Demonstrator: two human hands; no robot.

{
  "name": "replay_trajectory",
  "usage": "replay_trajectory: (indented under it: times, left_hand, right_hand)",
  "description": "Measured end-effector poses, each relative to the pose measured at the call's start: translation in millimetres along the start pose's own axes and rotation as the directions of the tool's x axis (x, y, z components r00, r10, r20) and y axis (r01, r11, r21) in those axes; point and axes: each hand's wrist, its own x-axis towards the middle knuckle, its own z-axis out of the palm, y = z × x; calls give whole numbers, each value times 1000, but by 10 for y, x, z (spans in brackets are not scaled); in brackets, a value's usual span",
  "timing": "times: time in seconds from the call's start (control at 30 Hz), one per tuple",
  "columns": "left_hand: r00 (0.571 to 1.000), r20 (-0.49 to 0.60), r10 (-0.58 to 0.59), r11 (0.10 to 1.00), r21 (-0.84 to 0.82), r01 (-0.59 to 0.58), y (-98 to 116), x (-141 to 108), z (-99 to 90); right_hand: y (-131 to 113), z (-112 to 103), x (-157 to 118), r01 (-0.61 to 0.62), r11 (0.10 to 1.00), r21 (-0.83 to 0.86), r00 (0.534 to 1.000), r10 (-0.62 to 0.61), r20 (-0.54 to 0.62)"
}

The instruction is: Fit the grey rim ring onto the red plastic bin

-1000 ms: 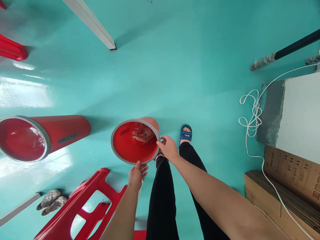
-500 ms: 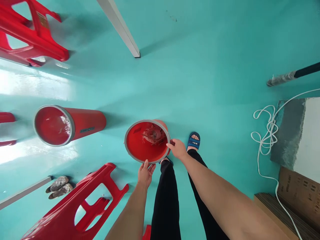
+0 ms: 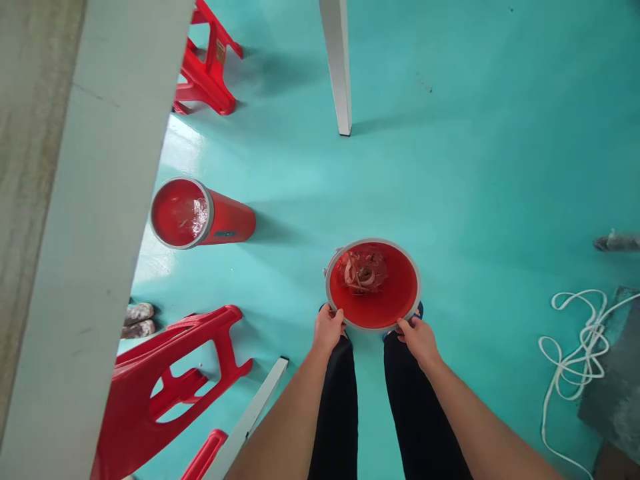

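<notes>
A red trash bin (image 3: 360, 312) with a grey rim is in front of my legs, its open top facing me. Crumpled clear wrapping and scraps (image 3: 367, 270) lie inside it. My left hand (image 3: 330, 329) pinches the near left part of the rim, thumb over the edge. On the near right part of the same rim, my right hand (image 3: 418, 339) is closed in a similar grip. The bin's underside is hidden, so I cannot tell whether it touches the floor.
Another red bin (image 3: 233, 217) stands to the left. A pale tabletop edge (image 3: 100, 200) crosses the left side. Red stools (image 3: 170, 380) and a white table leg (image 3: 339, 73) stand nearby. A coiled white cable (image 3: 580, 353) lies on the green floor at right.
The bin has shifted right and turned, with the scraps now on its left side. My left hand has closed on the rim. The view has moved, bringing the tabletop into sight.
</notes>
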Motion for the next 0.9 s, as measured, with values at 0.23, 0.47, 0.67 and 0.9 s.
replay_trajectory:
  times: [0.23, 0.47, 0.67, 0.9]
  left_hand:
    - [979, -61, 193, 935, 315, -165, 144, -117, -63]
    - [881, -130, 454, 839, 395, -374, 307, -490, 91]
    - [923, 135, 360, 931, 11, -365, 225, -1044, 423]
    - [978, 192, 83, 969, -244, -34, -102, -1093, 597]
  right_hand:
    - [-137, -3, -57, -127, 990, -57, 992, 128, 13]
    - [-278, -24, -191, -181, 943, 280, 981, 193, -15]
    - [-72, -364, -380, -127, 891, 437, 975, 192, -108]
    - [-220, -659, -248, 8, 1000, 15, 948, -3, -319]
